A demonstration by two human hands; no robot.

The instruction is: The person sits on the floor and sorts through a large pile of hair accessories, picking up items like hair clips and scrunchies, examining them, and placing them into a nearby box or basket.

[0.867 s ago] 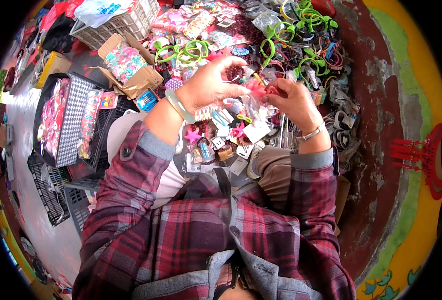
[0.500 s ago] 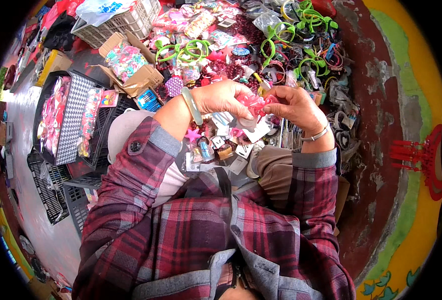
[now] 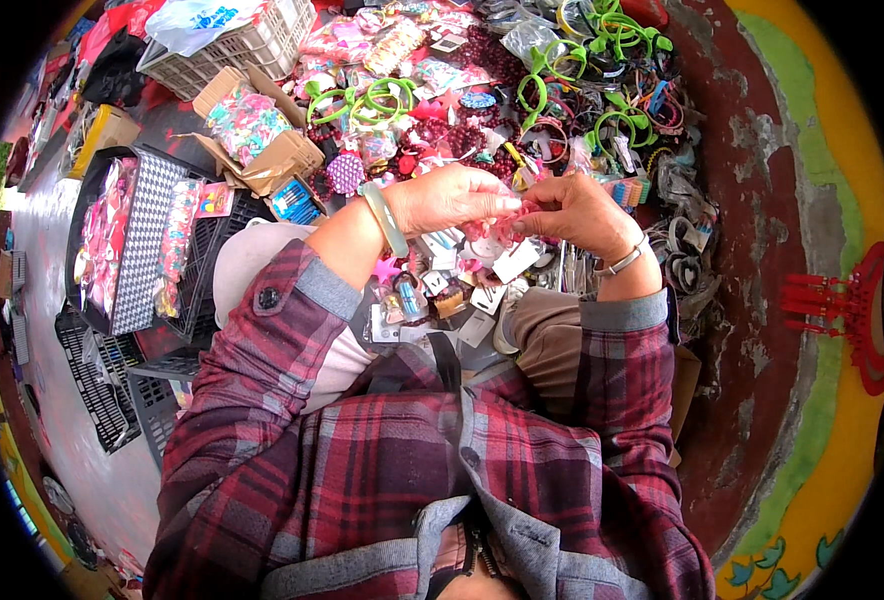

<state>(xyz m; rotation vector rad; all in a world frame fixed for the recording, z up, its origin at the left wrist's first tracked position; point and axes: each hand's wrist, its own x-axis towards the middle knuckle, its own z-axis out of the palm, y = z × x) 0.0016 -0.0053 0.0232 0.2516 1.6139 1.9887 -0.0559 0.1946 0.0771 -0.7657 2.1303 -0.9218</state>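
Observation:
Between my hands hangs a small clear plastic bag [image 3: 492, 234] with pinkish-red bits inside; its exact contents are too blurred to make out. My left hand [image 3: 450, 198], with a pale bangle at the wrist, pinches it by the upper edge. From the other side my right hand [image 3: 584, 216] closes thumb and finger on it, with a silver bangle below. Beneath the hands lie white cards [image 3: 515, 260], a pink star [image 3: 387, 270] and small packaged accessories [image 3: 407, 297]. Just past the fingers, dark red beads and hair ornaments are heaped.
Green headbands [image 3: 389, 98] lie on the heap ahead. At left stand an open cardboard box [image 3: 297, 152] of packets, a houndstooth-patterned bin [image 3: 149, 240] and black plastic crates [image 3: 97, 375]. A grey-white crate [image 3: 274, 45] stands far left. A yellow-and-green painted wall edge [image 3: 824, 200] curves along the right.
My hands have drawn closer together, and the fingers have shifted on the bag. It hangs a little lower and looks paler and flatter than before.

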